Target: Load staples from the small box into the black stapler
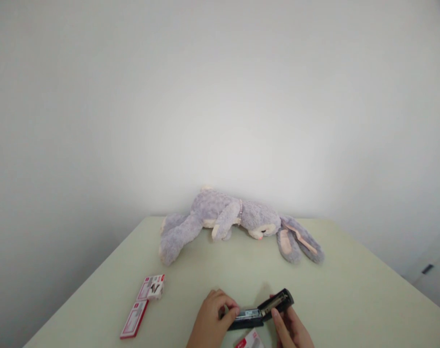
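Note:
A black stapler (266, 309) lies opened on the pale table (350, 290) near the front edge, its top arm swung up to the right. My left hand (210, 321) rests on the stapler's lower tray, fingertips pinching at the metal channel. My right hand (292, 328) grips the raised top arm from below. A small red and white box (250, 340) lies just in front of the stapler, between my hands, partly cut off by the frame edge.
A grey plush rabbit (227, 220) lies on its side at the table's far edge against the white wall. Two red and white staple boxes (151, 287) (134, 319) lie to the left of my hands.

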The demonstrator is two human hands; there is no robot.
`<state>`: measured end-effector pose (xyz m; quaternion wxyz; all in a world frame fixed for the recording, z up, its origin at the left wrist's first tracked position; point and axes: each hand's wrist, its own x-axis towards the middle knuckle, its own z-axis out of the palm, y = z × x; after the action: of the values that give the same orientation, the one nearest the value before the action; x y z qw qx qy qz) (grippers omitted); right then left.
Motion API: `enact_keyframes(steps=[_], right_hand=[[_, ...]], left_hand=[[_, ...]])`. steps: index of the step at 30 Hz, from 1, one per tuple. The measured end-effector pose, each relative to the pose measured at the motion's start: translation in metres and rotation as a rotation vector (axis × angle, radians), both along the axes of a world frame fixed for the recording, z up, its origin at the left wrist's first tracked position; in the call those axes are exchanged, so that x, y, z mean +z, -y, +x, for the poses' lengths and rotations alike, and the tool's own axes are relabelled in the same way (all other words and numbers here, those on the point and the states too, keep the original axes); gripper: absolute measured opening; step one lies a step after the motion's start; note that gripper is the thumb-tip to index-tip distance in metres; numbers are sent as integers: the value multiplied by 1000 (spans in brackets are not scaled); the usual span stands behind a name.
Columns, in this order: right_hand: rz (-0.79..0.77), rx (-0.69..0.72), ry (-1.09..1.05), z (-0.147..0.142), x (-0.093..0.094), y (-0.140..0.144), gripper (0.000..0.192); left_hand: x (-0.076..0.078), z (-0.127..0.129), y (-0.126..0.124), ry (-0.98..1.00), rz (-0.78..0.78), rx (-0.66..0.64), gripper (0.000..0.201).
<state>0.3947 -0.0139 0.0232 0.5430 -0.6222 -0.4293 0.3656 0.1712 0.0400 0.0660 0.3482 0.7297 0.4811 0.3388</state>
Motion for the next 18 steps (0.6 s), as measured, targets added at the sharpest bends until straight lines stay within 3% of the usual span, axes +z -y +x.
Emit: enact_keyframes(steps=[7,18], right_hand=[[-55,92,-43,5,-1,0,84],[-23,-2,-23,-6,18,4,78]], left_hand=[[0,-2,-3,5,2,28,14],[-6,-20,-5,34,-116,61,19]])
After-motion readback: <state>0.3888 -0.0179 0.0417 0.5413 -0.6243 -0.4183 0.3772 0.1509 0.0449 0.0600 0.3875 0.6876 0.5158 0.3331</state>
